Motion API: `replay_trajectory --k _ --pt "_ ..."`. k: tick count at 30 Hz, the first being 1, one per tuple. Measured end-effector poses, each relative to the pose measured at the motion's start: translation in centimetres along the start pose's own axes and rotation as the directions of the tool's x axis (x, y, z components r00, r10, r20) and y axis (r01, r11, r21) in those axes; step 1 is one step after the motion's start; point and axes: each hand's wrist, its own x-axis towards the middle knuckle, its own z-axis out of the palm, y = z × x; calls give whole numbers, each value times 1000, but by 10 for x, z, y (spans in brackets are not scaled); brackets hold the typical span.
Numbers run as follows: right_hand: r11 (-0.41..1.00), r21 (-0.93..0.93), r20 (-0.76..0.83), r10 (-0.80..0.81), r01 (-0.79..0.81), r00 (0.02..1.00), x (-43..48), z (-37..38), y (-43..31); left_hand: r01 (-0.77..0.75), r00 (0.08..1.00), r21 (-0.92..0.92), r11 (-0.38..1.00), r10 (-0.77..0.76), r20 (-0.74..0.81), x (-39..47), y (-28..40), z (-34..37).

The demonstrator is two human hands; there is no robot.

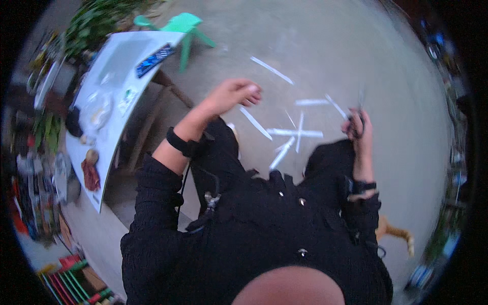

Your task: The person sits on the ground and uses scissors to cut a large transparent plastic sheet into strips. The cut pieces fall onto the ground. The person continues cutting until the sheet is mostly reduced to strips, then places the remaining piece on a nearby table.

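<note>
My right hand (358, 124) grips a pair of scissors (360, 100) by the dark handles, with the blurred blades pointing away from me. My left hand (238, 92) hovers over the floor with its fingers curled; blur hides whether anything small is between them. Several thin white strips, seemingly paper, lie scattered on the grey floor ahead of my knees. Two of them cross (299, 133), and a folded or doubled strip (283, 153) lies just below. One strip (256, 124) is near my left knee, another (272, 70) farther off, and a slanted one (336, 105) beside the scissors.
A white-topped table (126, 85) stands at my left, bearing a blue patterned object (154, 61), a clear plastic bag (100, 110) and a brownish-red item (90, 171). Behind it is a green plastic stool (185, 23). An orange striped tail (398, 232), seemingly a cat's, shows at my right.
</note>
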Motion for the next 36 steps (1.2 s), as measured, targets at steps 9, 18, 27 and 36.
replay_trajectory --k 9,18,27,36 --pt "804 -578 -2 -171 138 985 -64 34 -22 366 847 -368 855 -143 512 9 6 172" --pt "793 -531 339 -125 299 933 -94 64 1 311 925 46 949 -313 215 -13 -4 187" --pt "885 -406 294 -109 227 950 -91 60 -7 -140 981 236 962 101 168 8 -22 175" --pt "824 -402 428 -217 400 877 -98 100 -29 11 1000 -231 973 -7 18 -28 -16 143"
